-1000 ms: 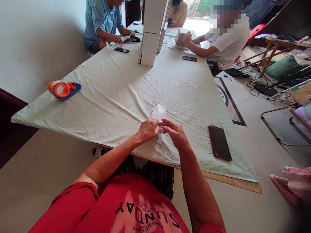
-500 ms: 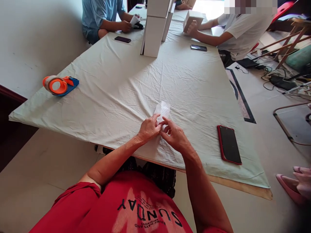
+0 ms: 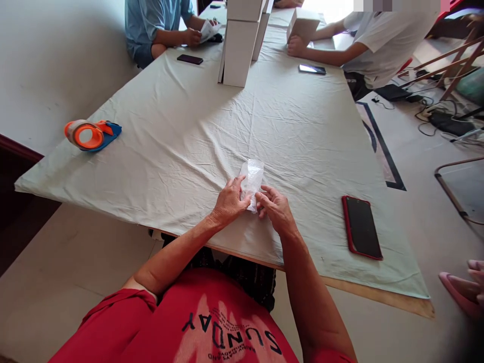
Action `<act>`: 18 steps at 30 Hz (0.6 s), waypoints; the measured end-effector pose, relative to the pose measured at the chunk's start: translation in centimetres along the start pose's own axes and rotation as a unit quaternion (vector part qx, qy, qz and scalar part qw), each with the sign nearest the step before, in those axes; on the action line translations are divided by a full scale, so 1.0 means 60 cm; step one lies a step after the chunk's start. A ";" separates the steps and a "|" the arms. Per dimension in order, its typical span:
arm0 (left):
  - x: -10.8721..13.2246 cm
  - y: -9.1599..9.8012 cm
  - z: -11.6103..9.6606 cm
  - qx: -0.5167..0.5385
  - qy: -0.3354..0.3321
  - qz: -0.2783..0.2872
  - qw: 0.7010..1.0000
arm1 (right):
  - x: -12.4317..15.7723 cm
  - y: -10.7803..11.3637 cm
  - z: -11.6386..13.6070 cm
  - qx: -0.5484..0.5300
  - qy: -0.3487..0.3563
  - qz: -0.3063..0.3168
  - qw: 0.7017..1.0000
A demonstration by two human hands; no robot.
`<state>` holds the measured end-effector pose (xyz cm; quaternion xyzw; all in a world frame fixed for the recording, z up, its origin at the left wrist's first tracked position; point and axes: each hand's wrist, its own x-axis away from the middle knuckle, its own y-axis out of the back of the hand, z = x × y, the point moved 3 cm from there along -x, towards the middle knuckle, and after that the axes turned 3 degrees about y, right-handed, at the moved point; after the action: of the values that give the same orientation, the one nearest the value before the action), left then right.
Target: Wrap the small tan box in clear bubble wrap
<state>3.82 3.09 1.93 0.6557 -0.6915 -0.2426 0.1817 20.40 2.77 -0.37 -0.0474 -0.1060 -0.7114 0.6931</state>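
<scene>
A small clear plastic bag point(image 3: 252, 180) lies on the pale cloth-covered table point(image 3: 196, 136) near its front edge. My left hand point(image 3: 229, 202) pinches the bag's near end from the left. My right hand point(image 3: 276, 209) pinches the same end from the right, fingers curled. The bag's far end sticks up and away from both hands. What is inside the bag, if anything, cannot be made out.
A red-cased phone point(image 3: 361, 234) lies to the right of my hands. An orange and blue tape dispenser point(image 3: 91, 135) sits at the table's left edge. White boxes point(image 3: 238, 48) stand at the far middle. Two other people sit at the far end, with phones point(image 3: 190, 59) near them.
My hands have stayed on the bag and shifted slightly. The bag's free end now lies more upright between my fingers. The camera has tilted a little downward.
</scene>
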 end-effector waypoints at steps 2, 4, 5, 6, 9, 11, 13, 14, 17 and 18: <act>0.002 0.000 0.004 0.015 -0.001 0.000 1.000 | 0.005 -0.006 -0.002 -0.023 -0.008 0.008 1.000; 0.006 -0.001 0.005 0.022 -0.007 0.013 1.000 | 0.013 -0.005 -0.004 -0.037 -0.013 0.012 0.999; 0.008 -0.002 0.005 0.023 -0.012 0.020 0.999 | 0.018 -0.002 -0.006 -0.040 -0.016 0.014 0.999; 0.011 -0.002 0.005 0.024 -0.016 0.025 0.999 | 0.021 0.002 -0.007 -0.039 -0.020 0.016 0.999; 0.021 -0.006 0.006 0.024 -0.022 0.027 0.999 | 0.019 0.017 -0.009 -0.005 -0.024 0.015 1.000; 0.026 -0.012 0.007 0.023 -0.030 0.012 0.999 | 0.007 0.026 -0.006 0.025 -0.016 0.004 1.000; 0.031 -0.017 0.009 0.026 -0.047 -0.013 0.998 | -0.013 0.031 -0.001 0.046 -0.008 -0.009 0.999; 0.033 -0.020 0.009 0.029 -0.057 -0.024 0.998 | -0.024 0.031 0.003 0.054 -0.005 -0.008 0.998; 0.036 -0.028 0.012 0.039 -0.080 -0.032 0.995 | -0.053 0.021 0.014 0.062 0.008 0.022 0.998; 0.037 -0.029 0.014 0.041 -0.083 -0.030 0.995 | -0.060 0.016 0.017 0.059 0.016 0.035 0.998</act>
<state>4.61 0.91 0.10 0.6606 -0.6937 -0.2728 0.0889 21.38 6.46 -0.04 0.0012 -0.1343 -0.6800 0.7208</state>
